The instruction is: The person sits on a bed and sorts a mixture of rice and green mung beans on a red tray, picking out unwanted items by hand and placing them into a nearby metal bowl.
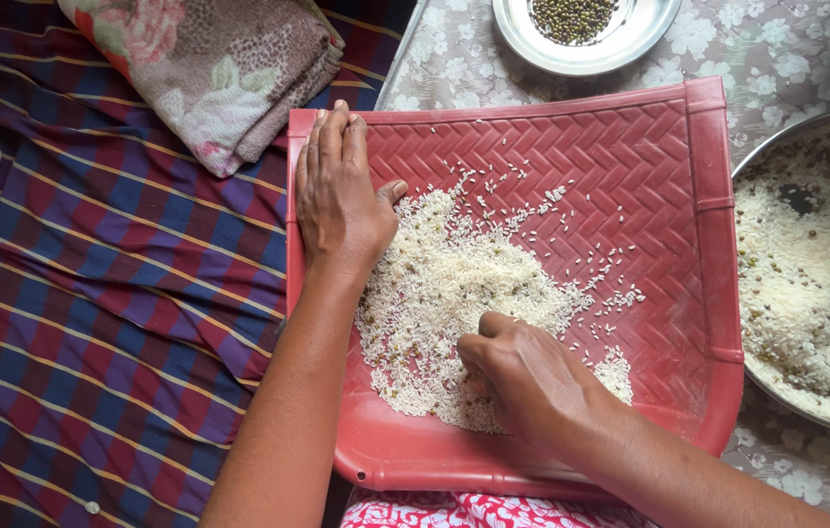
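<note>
L hand [337,196] flat, fingers together, on red tray [669,196] at 9 o'clock. R hand [523,376] curled, fingertips pinching into rice [454,274] at 6 o'clock; pile spreads w/ most toward 12.

Folded floral cloth [224,68] on checked blanket [102,293]; steel plate [586,39] of green grains

Soft even daylight, sharp focus

A red plastic winnowing tray [669,186] with a woven herringbone pattern and raised rim lies flat; a loose heap of white rice [435,293] spreads over its left-centre, a few darker grains mixed in, with stray grains scattered toward the upper right
</note>
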